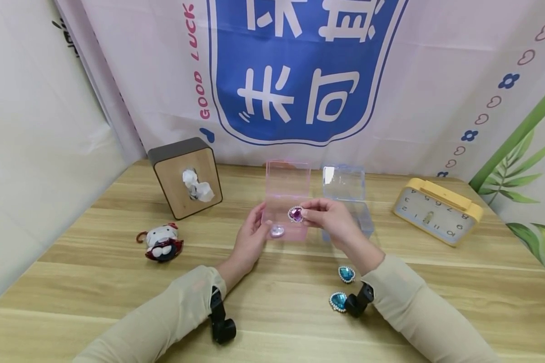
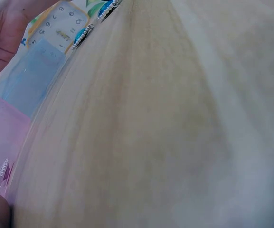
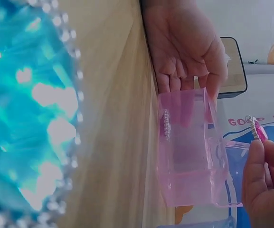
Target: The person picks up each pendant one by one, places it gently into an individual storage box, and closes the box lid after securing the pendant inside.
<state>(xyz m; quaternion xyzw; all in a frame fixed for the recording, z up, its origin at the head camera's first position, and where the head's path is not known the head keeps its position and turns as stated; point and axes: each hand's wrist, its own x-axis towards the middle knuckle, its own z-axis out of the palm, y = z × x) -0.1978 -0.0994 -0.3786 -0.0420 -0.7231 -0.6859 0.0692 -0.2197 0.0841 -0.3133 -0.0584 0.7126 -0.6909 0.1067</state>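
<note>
In the head view my right hand pinches a purple-pink gem with a beaded edge, above an open pink transparent box. A pale gem lies inside the box near its left end. My left hand holds the box's left side, thumb at the near wall. The right wrist view shows the pinched gem between thumb and finger of my right hand, and my left hand with its fingers around the box end.
Right of the pink box stands an open blue transparent box. Two teal gems lie nearer me, one beside my right wrist camera. A yellow clock is at the right; a tissue box and a small figurine are at the left.
</note>
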